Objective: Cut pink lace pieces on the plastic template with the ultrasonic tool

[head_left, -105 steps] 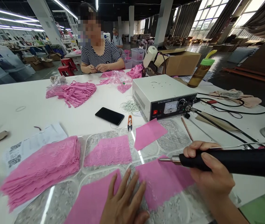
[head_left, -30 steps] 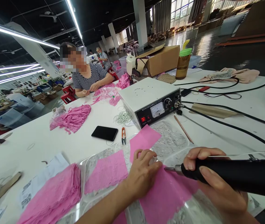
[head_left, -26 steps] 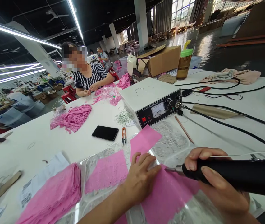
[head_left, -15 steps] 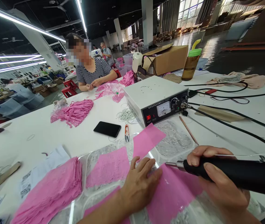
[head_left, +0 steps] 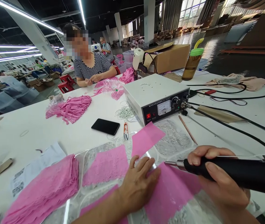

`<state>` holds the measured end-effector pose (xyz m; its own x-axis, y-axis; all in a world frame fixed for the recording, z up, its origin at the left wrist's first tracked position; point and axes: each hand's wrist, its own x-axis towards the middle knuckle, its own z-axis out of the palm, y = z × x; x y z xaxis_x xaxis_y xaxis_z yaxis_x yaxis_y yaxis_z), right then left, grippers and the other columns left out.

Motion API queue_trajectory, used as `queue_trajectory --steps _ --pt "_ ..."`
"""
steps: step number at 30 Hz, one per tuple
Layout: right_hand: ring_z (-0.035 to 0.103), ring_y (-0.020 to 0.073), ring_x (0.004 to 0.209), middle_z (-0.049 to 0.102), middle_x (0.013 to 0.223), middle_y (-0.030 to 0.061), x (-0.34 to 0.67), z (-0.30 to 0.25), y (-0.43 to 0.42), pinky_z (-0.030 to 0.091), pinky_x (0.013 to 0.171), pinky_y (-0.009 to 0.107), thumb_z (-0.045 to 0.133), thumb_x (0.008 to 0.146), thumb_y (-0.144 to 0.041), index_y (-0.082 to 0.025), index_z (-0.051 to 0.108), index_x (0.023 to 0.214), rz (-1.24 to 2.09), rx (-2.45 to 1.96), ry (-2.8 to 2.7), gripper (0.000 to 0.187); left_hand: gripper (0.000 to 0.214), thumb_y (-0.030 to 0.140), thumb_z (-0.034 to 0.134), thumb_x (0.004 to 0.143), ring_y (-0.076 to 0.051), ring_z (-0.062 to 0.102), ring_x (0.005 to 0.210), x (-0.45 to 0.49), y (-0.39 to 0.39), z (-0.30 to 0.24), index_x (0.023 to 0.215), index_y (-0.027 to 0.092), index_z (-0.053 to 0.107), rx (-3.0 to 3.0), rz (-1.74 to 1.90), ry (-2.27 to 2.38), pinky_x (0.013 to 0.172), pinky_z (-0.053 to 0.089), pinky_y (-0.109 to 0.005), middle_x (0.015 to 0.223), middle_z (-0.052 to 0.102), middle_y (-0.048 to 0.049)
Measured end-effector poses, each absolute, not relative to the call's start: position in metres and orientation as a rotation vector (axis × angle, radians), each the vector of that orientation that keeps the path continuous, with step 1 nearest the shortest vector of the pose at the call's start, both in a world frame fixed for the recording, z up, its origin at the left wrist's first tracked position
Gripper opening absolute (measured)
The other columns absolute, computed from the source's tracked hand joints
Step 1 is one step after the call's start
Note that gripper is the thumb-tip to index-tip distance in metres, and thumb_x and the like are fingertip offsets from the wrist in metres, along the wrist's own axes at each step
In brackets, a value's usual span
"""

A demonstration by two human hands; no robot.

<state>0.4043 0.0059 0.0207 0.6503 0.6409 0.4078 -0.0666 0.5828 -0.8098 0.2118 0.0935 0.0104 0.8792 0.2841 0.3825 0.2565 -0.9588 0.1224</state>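
Note:
My right hand (head_left: 223, 180) grips a black ultrasonic welding gun (head_left: 237, 172), its narrow metal tip pointing left. That tip touches the upper edge of a pink fabric piece (head_left: 169, 196). On the left edge of the same piece rests my left hand (head_left: 139, 183), palm down with fingers spread. A second pink panel (head_left: 147, 138) lies just beyond my fingertips, and another pink cut piece (head_left: 107, 165) is to their left. They lie on a clear plastic template sheet (head_left: 99, 147) with rounded frames. My left forearm partly covers one more pink piece (head_left: 104, 199).
Left stands a pink fabric stack (head_left: 46, 189). A phone (head_left: 105, 126), thread snips (head_left: 125, 130) and elastic loops (head_left: 125, 113) lie ahead. Behind them sits the control box (head_left: 155, 96), cabled rightward, near a bottle (head_left: 193, 65). A co-worker (head_left: 92, 68) sits across the table.
The view has shifted slightly, so things on the left sit a little further left. Both hands, the welding gun and the fabric keep nearly the same places.

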Motion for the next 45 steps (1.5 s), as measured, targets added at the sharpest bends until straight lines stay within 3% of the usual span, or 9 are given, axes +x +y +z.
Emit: queue_trajectory --steps 5,14,33,45 --pt "0.052 0.0147 0.064 0.057 0.081 0.001 0.402 0.026 0.005 0.05 0.062 0.032 0.065 0.08 -0.022 -0.025 0.061 0.085 0.481 -0.87 -0.747 0.008 0.024 0.015 0.042 0.094 -0.022 0.056 0.104 0.211 0.094 0.013 0.111 0.02 0.058 2.976 0.631 0.428 0.096 0.037 -0.047 0.114 0.06 -0.0098" --pt "0.05 0.0136 0.057 0.057 0.075 0.0014 0.421 0.028 -0.01 0.049 0.054 0.03 0.065 0.071 -0.019 -0.023 0.064 0.079 0.473 -0.845 -0.558 0.009 0.027 0.03 0.043 0.097 -0.026 0.055 0.111 0.213 0.093 0.018 0.119 0.021 0.058 3.0 0.57 0.401 0.095 0.038 -0.05 0.123 0.058 -0.0124" --pt "0.051 0.0149 0.059 0.057 0.077 0.0023 0.419 0.025 -0.01 0.05 0.055 0.033 0.064 0.077 -0.022 -0.024 0.064 0.082 0.489 -0.862 -0.653 0.006 0.026 0.033 0.049 0.095 -0.026 0.054 0.111 0.213 0.095 0.013 0.116 0.023 0.061 3.035 0.577 0.422 0.098 0.037 -0.048 0.124 0.058 -0.0104" --pt "0.044 0.0154 0.049 0.049 0.064 0.0019 0.436 0.034 -0.028 0.043 0.04 0.032 0.07 0.063 -0.031 -0.025 0.063 0.069 0.376 -0.943 -0.447 0.011 0.028 0.035 0.047 0.096 -0.026 0.054 0.111 0.21 0.094 0.014 0.117 0.024 0.061 3.028 0.619 0.431 0.1 0.035 -0.047 0.125 0.058 -0.0099"
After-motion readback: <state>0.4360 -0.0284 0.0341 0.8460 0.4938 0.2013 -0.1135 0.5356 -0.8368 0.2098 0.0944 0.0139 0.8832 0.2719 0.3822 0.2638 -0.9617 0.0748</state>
